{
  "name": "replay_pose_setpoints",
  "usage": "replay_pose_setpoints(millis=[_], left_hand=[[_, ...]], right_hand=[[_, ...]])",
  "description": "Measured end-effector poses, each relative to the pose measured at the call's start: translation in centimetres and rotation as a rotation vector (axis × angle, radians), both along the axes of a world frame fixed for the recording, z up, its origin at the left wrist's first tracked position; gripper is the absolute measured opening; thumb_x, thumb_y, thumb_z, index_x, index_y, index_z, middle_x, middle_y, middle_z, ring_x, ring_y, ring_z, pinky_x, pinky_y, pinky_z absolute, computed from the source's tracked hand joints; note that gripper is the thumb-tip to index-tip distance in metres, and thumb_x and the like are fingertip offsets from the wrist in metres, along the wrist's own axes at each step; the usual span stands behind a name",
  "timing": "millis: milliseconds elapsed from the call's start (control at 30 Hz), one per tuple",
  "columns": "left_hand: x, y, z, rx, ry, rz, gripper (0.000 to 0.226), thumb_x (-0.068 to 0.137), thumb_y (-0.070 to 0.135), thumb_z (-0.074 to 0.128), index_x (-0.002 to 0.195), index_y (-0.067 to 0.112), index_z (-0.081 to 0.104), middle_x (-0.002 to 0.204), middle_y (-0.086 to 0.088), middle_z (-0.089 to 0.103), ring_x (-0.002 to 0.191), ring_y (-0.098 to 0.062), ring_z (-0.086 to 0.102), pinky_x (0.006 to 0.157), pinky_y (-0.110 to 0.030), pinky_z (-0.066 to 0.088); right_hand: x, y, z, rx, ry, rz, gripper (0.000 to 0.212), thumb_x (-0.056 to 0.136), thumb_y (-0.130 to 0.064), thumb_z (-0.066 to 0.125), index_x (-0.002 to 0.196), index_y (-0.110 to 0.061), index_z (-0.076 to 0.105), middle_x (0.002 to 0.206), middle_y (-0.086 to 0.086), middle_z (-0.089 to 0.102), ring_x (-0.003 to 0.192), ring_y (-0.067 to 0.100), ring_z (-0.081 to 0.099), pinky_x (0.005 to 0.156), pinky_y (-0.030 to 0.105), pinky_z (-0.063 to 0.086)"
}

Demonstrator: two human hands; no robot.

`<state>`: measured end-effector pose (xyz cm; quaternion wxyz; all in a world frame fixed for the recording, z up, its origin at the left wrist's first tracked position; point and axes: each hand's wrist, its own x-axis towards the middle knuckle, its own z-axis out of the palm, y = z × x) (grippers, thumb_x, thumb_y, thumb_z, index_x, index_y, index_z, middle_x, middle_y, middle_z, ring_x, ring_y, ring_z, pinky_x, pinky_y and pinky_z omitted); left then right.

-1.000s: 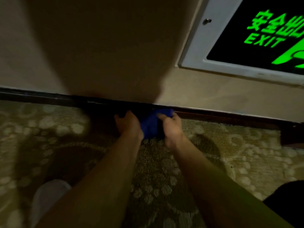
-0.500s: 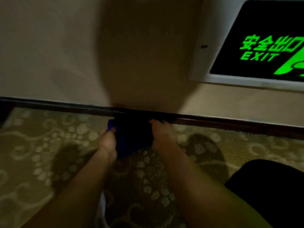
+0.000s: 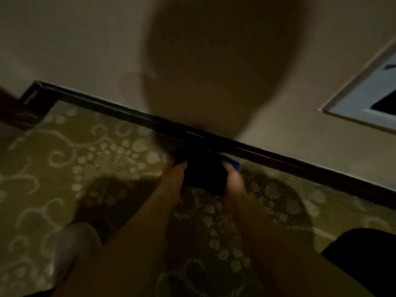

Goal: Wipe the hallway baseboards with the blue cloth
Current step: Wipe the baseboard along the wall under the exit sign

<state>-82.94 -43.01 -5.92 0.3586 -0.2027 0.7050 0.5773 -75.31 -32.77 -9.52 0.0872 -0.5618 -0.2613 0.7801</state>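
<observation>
The blue cloth (image 3: pixel 203 170) looks almost black in my own shadow and lies bunched against the dark wooden baseboard (image 3: pixel 102 103), which runs diagonally from upper left to lower right. My left hand (image 3: pixel 174 175) grips the cloth's left edge and my right hand (image 3: pixel 232 181) grips its right edge, where a brighter blue corner sticks out. Both forearms reach in from the bottom of the view. The picture is blurred.
A patterned olive carpet (image 3: pixel 70 168) covers the floor. The beige wall (image 3: pixel 85 50) carries a framed exit sign (image 3: pixel 364 101) at the right edge. The baseboard turns a corner at far left. A pale shoe (image 3: pixel 70 251) sits at lower left, and a dark trouser leg (image 3: pixel 364 254) at lower right.
The view has swung left and tilted, so the exit sign slid to the right edge and a baseboard corner appeared at left. Both hands moved left along the baseboard with the cloth.
</observation>
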Motion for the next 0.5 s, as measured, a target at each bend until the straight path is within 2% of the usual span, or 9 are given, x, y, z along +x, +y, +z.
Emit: replay_pose_setpoints(millis=[67,133,267,333,500], left_hand=[[0.4,-0.4,-1.5,0.065,-0.088,0.025,0.059,0.091,0.038,0.065,0.143,0.018,0.047,0.135,-0.009,0.058,0.111,-0.029,0.061,0.095,-0.047,0.053],[0.0,-0.6,-2.8,0.109,-0.112,0.047,0.061,0.088,0.04,0.069,0.141,0.018,0.05,0.132,-0.008,0.06,0.107,-0.028,0.063,0.092,-0.048,0.054],[-1.3,-0.3,-5.0,0.048,-0.102,0.057,0.061,0.087,0.041,0.068,0.143,0.024,0.049,0.141,-0.007,0.054,0.123,-0.031,0.056,0.102,-0.051,0.049],[-1.7,0.0,-5.3,0.04,-0.124,0.045,0.058,0.09,0.039,0.065,0.143,0.025,0.048,0.142,-0.006,0.053,0.126,-0.031,0.054,0.103,-0.052,0.047],[-3.6,-0.4,-5.5,0.038,-0.312,-0.032,0.061,0.092,0.038,0.063,0.148,0.027,0.041,0.15,-0.006,0.043,0.133,-0.034,0.046,0.105,-0.05,0.042]], right_hand=[[-0.3,-0.2,-1.1,0.058,-0.02,0.039,0.053,0.089,-0.026,0.064,0.138,-0.019,0.047,0.125,0.015,0.061,0.106,0.038,0.062,0.091,0.055,0.052],[-0.7,-0.2,-1.8,0.151,-0.041,0.057,0.052,0.092,-0.02,0.061,0.141,-0.021,0.043,0.13,0.013,0.058,0.11,0.036,0.061,0.094,0.057,0.05],[-1.9,-0.7,-3.5,0.29,-0.085,0.08,0.053,0.096,-0.017,0.055,0.144,-0.026,0.038,0.137,0.006,0.054,0.119,0.03,0.057,0.098,0.054,0.049],[-2.2,-1.1,-3.6,0.327,-0.123,0.053,0.052,0.096,-0.014,0.055,0.143,-0.027,0.039,0.136,0.005,0.055,0.118,0.028,0.058,0.097,0.054,0.049],[-2.4,-1.5,-2.6,0.323,-0.188,0.009,0.041,0.097,-0.01,0.051,0.136,-0.021,0.047,0.128,0.009,0.061,0.112,0.03,0.062,0.096,0.054,0.049]])
